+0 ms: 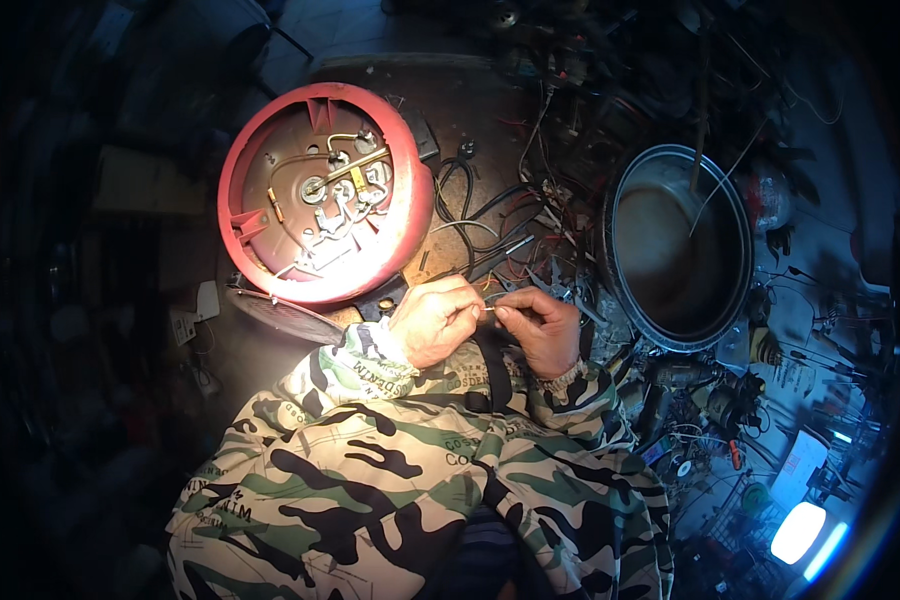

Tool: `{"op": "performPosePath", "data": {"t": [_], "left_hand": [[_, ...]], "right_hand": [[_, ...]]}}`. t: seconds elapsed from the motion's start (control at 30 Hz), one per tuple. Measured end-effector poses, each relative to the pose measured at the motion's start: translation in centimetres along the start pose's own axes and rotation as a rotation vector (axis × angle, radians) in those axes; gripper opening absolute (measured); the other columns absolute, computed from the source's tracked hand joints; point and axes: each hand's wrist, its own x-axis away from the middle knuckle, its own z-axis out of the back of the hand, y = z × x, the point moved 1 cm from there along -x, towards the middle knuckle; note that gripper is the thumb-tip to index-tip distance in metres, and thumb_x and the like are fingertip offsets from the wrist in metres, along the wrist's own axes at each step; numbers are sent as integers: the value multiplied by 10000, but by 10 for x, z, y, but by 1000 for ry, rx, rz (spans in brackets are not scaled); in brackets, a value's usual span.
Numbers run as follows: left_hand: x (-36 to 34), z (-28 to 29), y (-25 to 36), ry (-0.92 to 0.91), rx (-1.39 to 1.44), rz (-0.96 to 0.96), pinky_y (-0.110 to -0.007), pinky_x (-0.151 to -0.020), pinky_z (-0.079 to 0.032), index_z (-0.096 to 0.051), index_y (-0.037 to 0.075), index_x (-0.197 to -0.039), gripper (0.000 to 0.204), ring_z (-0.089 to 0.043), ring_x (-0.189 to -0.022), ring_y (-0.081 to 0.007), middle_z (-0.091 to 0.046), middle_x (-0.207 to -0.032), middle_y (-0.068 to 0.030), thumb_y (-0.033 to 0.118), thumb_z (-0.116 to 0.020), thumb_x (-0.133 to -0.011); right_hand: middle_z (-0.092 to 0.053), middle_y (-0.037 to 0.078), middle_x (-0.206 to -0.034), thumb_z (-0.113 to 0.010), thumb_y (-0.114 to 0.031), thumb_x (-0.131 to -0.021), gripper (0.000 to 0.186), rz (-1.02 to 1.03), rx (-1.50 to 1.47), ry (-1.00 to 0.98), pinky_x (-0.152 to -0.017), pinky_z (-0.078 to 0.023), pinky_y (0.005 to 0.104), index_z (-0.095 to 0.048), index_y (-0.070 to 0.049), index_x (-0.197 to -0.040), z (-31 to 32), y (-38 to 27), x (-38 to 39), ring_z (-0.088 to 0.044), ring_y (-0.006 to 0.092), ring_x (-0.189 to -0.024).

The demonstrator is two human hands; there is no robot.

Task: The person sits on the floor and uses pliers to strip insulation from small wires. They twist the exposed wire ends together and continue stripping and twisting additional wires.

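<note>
My left hand (pixel 435 320) and my right hand (pixel 542 330) meet in front of my lap, each closed in a pinch. Between their fingertips runs a short, thin wire (pixel 489 308) with a pale, bright section; its ends are hidden by the fingers. Just beyond my left hand lies a round red appliance housing (pixel 422 175), underside up. Inside it, wires and metal terminals (pixel 342 185) are exposed, with a wire in a brownish sleeve (pixel 276 205) toward the left. A black power cord (pixel 457 190) lies coiled to the right of the housing.
At the right stands a deep round metal pot (pixel 620 255). Pliers (pixel 560 285) and loose coloured wires (pixel 540 250) lie on the worn bench beyond my right hand. A flat round cover (pixel 285 318) leans under the housing. Tools and scraps clutter the right; a lamp (pixel 799 531) glows there.
</note>
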Motion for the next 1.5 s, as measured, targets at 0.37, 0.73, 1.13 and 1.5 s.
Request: {"op": "performPosePath", "data": {"t": [0.37, 0.73, 1.13, 1.5], "left_hand": [[31, 13, -16, -141, 58, 84, -362, -686, -507, -655, 1, -868, 135, -638, -738, -301, -636, -817, -132, 84, -559, -913], [22, -1, -12, -162, 55, 15, -367, -700, -511, -667, 12, -893, 132, -646, -782, -313, -638, -859, -137, 97, -570, -920], [28, 1, -12, -165, 31, -23, -341, -701, -521, -670, -15, -903, 93, -655, -788, -286, -646, -874, -128, 35, -592, -896], [44, 7, -32, 10, 41, 67, -331, -697, -518, -684, 6, -897, 132, -654, -761, -255, -659, -861, -122, 87, -580, -904]], "right_hand": [[-676, 69, -738, -686, -87, -885, 108, -92, 147, 379, -569, -504, 239, -683, 17, -915, 75, 20, 41, -628, 105, -626], [-624, 131, -1041, -797, -3, -745, 434, 258, 453, -88, -742, -509, 314, -664, -2, -1159, 0, -8, 17, -636, 217, -881], [-638, 131, -866, -742, 8, -766, 218, 370, 581, -154, -696, -505, 371, -689, 11, -977, -12, 0, 19, -631, 309, -809], [-635, 137, -846, -701, -66, -848, 131, -36, 487, 77, -648, -496, 387, -673, 11, -950, 24, 49, 30, -621, 273, -720]]}}
